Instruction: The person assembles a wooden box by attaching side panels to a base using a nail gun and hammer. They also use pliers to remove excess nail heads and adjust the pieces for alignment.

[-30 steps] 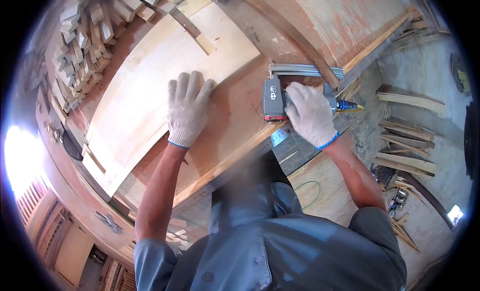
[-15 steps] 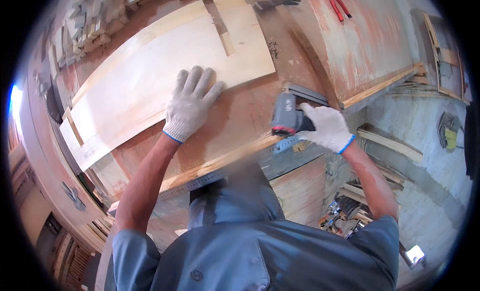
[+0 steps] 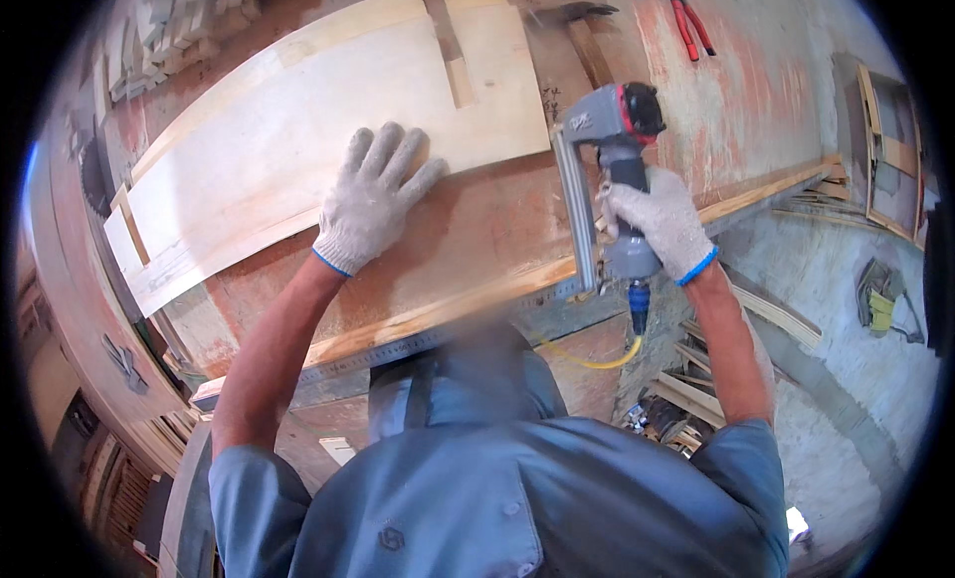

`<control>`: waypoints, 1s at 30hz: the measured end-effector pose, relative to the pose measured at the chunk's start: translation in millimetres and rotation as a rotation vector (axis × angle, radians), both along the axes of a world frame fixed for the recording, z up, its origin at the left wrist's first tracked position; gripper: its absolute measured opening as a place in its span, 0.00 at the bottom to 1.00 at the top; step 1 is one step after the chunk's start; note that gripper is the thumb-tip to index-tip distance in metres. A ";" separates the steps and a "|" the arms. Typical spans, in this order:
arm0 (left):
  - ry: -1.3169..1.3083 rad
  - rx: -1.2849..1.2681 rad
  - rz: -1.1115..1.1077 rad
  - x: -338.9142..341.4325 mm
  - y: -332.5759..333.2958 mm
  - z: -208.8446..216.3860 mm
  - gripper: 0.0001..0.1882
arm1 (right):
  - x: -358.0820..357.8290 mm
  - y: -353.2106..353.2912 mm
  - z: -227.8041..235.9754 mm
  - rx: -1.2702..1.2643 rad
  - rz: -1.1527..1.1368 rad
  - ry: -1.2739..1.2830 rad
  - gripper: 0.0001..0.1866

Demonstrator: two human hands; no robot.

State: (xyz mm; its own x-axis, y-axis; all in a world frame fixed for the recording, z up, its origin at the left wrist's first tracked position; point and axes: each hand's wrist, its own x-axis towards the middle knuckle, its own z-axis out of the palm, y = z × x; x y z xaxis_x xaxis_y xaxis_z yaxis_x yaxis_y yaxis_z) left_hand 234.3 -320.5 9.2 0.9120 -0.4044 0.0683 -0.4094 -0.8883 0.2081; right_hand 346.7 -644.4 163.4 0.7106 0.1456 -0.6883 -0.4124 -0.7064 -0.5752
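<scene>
My right hand point(image 3: 660, 220), in a white knit glove, is wrapped round the handle of a grey pneumatic nail gun point(image 3: 595, 118) with a black and red cap. A yellow air hose point(image 3: 597, 363) joins it at a blue fitting below the grip. The gun is held to the right of a pale plywood panel point(image 3: 298, 130), over the workbench. Flat on the panel's near edge rests my gloved left hand point(image 3: 370, 195), empty, its fingers spread. The panel has a slot cut near each end. How far the gun is above the bench, I cannot tell.
A hammer point(image 3: 589, 53) lies beyond the gun, and red-handled pliers point(image 3: 688, 23) farther right. Wood offcuts point(image 3: 179, 31) are piled at the far left. A steel ruler point(image 3: 398, 347) runs along the bench's near edge. Wood strips point(image 3: 771, 314) lean at the right, below bench level.
My right hand has turned the nail gun from lying low near the bench edge to upright, bringing its hose and the hammer into sight. My left hand stays on the panel.
</scene>
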 end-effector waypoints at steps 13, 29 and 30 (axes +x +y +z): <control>0.019 -0.035 0.003 2.0 0.9 3.2 0.36 | -20.6 0.6 -7.0 0.055 0.059 0.112 0.13; -0.019 -0.038 0.004 1.1 1.0 3.0 0.29 | -44.6 23.2 -15.4 0.134 -0.108 0.069 0.13; -0.021 -0.031 0.005 0.7 0.6 3.1 0.29 | -49.1 25.6 -16.4 0.184 -0.179 0.071 0.12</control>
